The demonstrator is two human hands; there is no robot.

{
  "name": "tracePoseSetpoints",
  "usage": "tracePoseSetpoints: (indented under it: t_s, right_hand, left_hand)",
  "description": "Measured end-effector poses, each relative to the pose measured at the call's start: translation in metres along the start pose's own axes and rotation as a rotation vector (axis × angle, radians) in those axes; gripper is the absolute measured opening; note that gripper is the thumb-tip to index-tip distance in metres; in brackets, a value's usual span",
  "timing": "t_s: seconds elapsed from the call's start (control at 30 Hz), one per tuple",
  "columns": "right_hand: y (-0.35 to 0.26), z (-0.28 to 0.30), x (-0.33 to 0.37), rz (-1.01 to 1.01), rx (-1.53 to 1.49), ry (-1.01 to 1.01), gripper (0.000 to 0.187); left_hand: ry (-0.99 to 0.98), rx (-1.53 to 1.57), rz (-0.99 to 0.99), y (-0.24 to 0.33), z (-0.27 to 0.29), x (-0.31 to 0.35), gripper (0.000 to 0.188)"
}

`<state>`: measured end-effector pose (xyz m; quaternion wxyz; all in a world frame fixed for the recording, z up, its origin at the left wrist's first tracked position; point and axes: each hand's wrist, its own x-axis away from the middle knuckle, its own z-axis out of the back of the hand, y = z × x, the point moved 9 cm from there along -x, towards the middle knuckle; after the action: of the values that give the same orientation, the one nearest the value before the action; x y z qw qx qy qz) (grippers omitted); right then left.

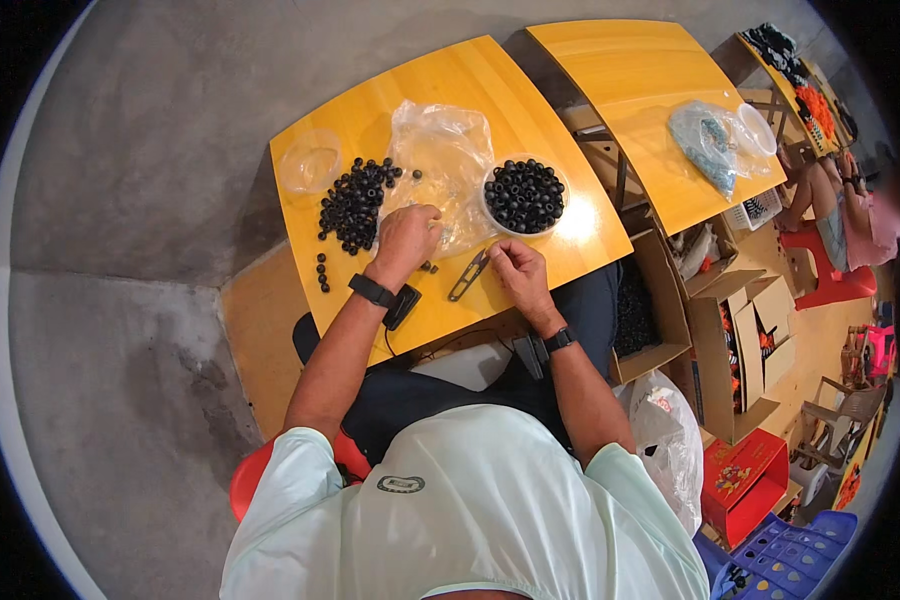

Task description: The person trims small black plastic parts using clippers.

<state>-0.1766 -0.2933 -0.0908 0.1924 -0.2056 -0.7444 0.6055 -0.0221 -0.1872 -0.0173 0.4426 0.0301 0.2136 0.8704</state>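
Observation:
My left hand (408,240) reaches over a clear plastic bag (440,150) lying flat on the yellow table (420,75). Its fingers are closed, and what they hold, if anything, is too small to make out. Small pale bits show on the bag by the fingertips. To the left of that hand spreads a loose heap of black beads (353,205). My right hand (522,275) is pinched closed beside a pair of thread snips (467,277); whether it grips them I cannot tell. A round tub (567,205) full of black beads stands just beyond it.
A clear round container (311,162) sits at the table's far left. A small black device (401,308) with a cable lies at the near edge. On the second table (620,60) is a bag of bluish pieces (705,145). Open cardboard boxes (715,350) and a seated person (850,210) are at right.

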Motion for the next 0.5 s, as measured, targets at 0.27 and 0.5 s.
tracePoseSetpoints:
  t_s: [0.27, 0.5]
  right_hand:
    - [-0.01, -0.004, 0.003, -0.037, -0.022, -0.036, 0.017]
    - [-0.01, -0.004, 0.003, -0.067, -0.003, -0.045, 0.017]
  left_hand:
    - [-0.083, -0.04, -0.023, 0.002, -0.022, -0.009, 0.017]
    - [0.05, 0.429, 0.177, -0.035, -0.007, -0.005, 0.017]
